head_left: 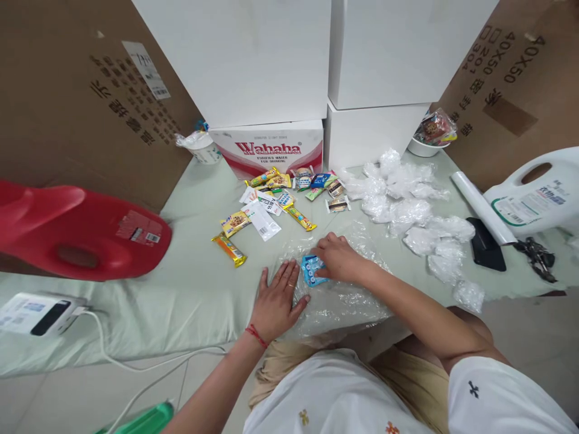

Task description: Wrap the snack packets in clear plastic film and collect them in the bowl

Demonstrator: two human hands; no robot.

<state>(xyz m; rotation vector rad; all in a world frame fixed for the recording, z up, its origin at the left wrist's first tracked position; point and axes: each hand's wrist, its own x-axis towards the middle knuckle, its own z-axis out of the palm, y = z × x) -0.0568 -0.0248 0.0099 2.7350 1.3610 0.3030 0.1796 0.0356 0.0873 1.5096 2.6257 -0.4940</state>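
Note:
A sheet of clear plastic film [348, 307] is spread at the table's front edge, and a small blue packet [311, 271] with pale round marks lies on it. My left hand [278, 298] rests flat on the film's left side, fingers stretched out, just left of the packet. Over the packet's right part bends my right hand [337, 259], its fingertips touching the packet and the film around it. Whether those fingers grip the packet or only press on it is hidden. Beyond the hands lie loose wrapped snacks [235, 223] and a white sachet [263, 220].
Several film-wrapped bundles [409, 214] lie to the right, near a black phone [487, 244] and a white roll [482, 208]. A red jug [85, 235] stands left, a white jug [538, 190] right. White boxes [375, 135] and a Wahaha carton [271, 147] close off the back.

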